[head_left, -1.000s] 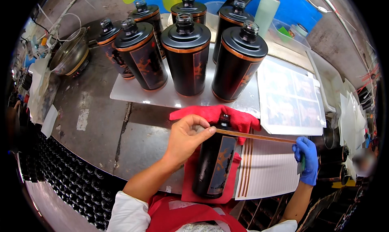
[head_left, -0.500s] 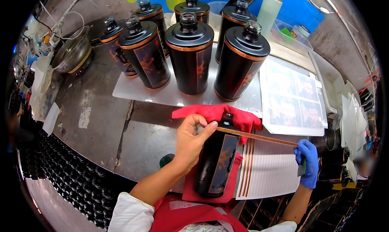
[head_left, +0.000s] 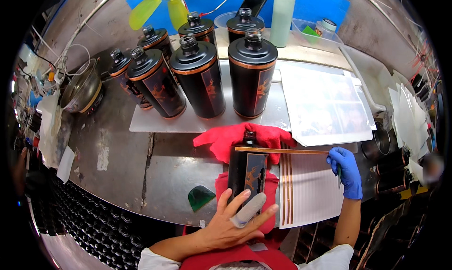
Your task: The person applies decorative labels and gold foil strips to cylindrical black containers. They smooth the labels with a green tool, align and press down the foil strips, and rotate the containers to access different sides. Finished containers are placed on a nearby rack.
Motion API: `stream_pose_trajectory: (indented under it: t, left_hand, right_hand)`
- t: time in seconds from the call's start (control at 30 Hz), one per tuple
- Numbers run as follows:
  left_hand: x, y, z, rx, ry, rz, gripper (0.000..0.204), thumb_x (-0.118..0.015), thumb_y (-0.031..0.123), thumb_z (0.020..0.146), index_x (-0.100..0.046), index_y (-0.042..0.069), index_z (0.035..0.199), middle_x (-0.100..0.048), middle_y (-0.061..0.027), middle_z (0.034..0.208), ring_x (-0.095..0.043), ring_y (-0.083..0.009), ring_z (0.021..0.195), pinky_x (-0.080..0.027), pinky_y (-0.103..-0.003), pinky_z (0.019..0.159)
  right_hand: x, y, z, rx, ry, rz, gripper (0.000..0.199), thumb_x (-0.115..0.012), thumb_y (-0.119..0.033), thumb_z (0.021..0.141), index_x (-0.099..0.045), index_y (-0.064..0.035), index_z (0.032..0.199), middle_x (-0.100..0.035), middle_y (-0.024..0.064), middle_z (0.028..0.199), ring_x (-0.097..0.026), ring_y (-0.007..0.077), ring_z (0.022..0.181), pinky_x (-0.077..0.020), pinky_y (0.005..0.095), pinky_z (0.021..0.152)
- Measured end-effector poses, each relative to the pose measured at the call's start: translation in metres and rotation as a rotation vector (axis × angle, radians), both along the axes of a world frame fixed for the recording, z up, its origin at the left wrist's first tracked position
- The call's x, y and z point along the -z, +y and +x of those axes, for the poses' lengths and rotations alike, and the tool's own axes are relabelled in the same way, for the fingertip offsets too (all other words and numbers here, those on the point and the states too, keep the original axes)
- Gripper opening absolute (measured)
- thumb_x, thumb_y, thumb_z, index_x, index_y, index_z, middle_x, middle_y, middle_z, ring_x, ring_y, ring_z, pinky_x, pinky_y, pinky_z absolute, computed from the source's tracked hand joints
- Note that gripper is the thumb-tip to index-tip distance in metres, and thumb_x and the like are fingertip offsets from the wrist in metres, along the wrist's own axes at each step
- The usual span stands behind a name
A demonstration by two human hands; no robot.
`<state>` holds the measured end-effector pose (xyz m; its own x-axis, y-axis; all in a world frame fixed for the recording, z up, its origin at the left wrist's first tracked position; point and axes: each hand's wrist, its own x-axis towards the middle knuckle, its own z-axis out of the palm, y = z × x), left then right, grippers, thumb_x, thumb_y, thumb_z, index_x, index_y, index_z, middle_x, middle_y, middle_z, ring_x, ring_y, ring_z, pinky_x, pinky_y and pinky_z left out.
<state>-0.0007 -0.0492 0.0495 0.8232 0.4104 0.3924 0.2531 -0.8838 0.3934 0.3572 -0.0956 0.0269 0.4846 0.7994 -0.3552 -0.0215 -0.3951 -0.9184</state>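
A black bottle [head_left: 238, 173] with a dark label panel and copper-coloured figure lies on red cloth [head_left: 214, 140], its neck pointing away from me. My left hand [head_left: 233, 223] rests on its lower body, fingers spread, one finger in a grey cover. Across the bottle's shoulder runs a thin copper-coloured strip [head_left: 292, 151], its left end on the bottle. My right hand [head_left: 347, 173], in a blue glove, pinches the strip's right end; a thin green piece [head_left: 339, 175] shows below its fingers. Below the strip is a white lined sheet [head_left: 315, 190] with several copper strips on it.
Several finished-looking black bottles [head_left: 252, 88] stand upright on a pale board [head_left: 155, 121] at the back. A green scraper [head_left: 201, 198] lies left of the bottle. Printed sheets in a sleeve [head_left: 327, 105] lie at right. A metal bowl [head_left: 82, 91] sits far left; a yellow-green fan [head_left: 178, 13] stands behind.
My left hand has let go of the strip's left end and come down onto the bottle's lower body. The strip now lies more level. The view has shifted, uncovering more of the green scraper.
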Motion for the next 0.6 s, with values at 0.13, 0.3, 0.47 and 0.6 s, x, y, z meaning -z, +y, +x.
stream_pose_trajectory:
  t: [0.13, 0.3, 0.47, 0.6]
  left_hand:
    - [0.038, 0.003, -0.015, -0.067, -0.008, -0.067, 0.064, -0.063, 0.014, 0.080, -0.036, 0.003, 0.137, -0.037, -0.0359, 0.130, -0.042, -0.0513, 0.116, -0.036, -0.058, 0.093]
    - [0.068, 0.003, -0.055, -0.192, 0.166, -0.654, 0.108, -0.077, 0.035, 0.068, -0.009, -0.013, 0.137, -0.033, -0.0391, 0.131, -0.036, -0.0539, 0.120, -0.031, -0.056, 0.099]
    - [0.031, -0.004, -0.024, -0.141, -0.025, -0.064, 0.108, -0.079, 0.056, 0.058, -0.030, -0.002, 0.136, -0.035, -0.0335, 0.126, -0.033, -0.0476, 0.121, -0.025, -0.063, 0.097]
    - [0.029, -0.007, 0.001, -0.012, 0.146, 0.303, 0.053, -0.070, 0.044, 0.075, -0.059, 0.018, 0.120, -0.052, -0.0140, 0.124, -0.044, -0.0365, 0.118, -0.026, -0.060, 0.099]
  right_hand:
    - [0.004, 0.004, -0.013, 0.028, -0.017, 0.034, 0.015, -0.061, -0.017, 0.084, -0.059, -0.0027, 0.079, -0.059, 0.0038, 0.065, -0.045, 0.0047, 0.043, -0.0331, 0.0182, 0.038]
    - [-0.014, 0.019, -0.063, 0.008, 0.062, 0.050, 0.011, -0.063, -0.013, 0.082, -0.061, -0.0023, 0.080, -0.059, 0.0019, 0.066, -0.048, 0.0050, 0.053, -0.0370, 0.0189, 0.049]
    - [-0.007, 0.024, -0.065, 0.002, 0.049, 0.039, 0.011, -0.063, -0.013, 0.082, -0.061, -0.0029, 0.080, -0.059, 0.0017, 0.065, -0.048, 0.0046, 0.053, -0.0369, 0.0192, 0.049]
    - [0.000, 0.026, -0.066, 0.005, 0.060, 0.025, 0.011, -0.063, -0.014, 0.083, -0.061, -0.0026, 0.080, -0.059, 0.0019, 0.065, -0.048, 0.0044, 0.053, -0.0369, 0.0190, 0.049]
